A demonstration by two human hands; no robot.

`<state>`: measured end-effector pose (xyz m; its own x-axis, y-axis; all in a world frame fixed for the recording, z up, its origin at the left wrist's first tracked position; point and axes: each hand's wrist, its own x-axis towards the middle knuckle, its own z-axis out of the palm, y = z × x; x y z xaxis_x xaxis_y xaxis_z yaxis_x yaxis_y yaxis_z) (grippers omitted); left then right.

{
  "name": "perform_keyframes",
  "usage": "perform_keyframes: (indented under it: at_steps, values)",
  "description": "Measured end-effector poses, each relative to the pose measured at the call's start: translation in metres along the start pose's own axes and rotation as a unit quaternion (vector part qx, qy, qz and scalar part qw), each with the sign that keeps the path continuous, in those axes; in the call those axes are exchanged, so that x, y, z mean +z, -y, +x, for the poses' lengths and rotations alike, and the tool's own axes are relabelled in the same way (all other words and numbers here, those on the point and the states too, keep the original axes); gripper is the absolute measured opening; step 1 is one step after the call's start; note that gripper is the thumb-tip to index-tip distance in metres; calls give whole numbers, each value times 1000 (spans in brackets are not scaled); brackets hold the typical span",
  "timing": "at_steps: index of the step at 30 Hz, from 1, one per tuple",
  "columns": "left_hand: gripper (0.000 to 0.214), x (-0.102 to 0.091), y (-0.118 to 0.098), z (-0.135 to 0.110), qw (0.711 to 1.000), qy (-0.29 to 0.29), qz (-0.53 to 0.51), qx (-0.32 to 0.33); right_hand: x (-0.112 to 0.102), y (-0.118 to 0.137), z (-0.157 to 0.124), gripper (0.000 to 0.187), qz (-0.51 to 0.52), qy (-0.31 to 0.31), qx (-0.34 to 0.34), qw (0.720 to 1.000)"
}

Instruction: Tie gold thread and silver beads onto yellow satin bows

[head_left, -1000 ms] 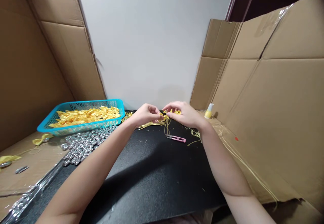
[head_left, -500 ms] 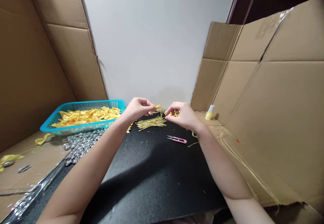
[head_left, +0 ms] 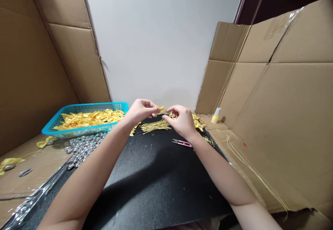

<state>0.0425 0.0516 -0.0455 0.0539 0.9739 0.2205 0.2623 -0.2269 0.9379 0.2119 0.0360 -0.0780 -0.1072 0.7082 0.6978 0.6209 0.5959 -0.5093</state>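
Observation:
My left hand [head_left: 140,110] pinches a small yellow ribbon bow [head_left: 161,109] above the far end of the black mat [head_left: 156,178]. My right hand [head_left: 180,121] meets it from the right, fingers closed on the same bow. Just below the hands lies a bundle of gold wire ties [head_left: 154,126]. A pair of pink thread snips [head_left: 182,142] lies on the mat beside my right wrist. More yellow bows [head_left: 199,122] sit in a small heap behind my right hand.
A blue plastic basket [head_left: 49,127] full of yellow ribbon pieces stands at the left. Several shiny silver pieces [head_left: 83,148] are piled in front of it. A yellow thread spool [head_left: 215,115] stands at the right. Cardboard walls enclose both sides, with loose yellow cord [head_left: 247,167] lying along the right.
My hands drew apart and rose off the mat, then my right hand moved left to meet the bow in my left. The heap of bows behind it came into view.

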Motion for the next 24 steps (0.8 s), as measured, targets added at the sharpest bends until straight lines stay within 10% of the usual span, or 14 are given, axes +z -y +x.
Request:
perform_keyframes:
  at_steps: [11, 24]
  values:
    - [20, -2, 4, 4, 1000, 4, 24, 3, -11, -8, 9, 18, 106, 69, 39, 991]
    - [18, 0, 13, 9, 995, 55, 83, -10, -44, -11, 21, 18, 353, 163, 210, 897]
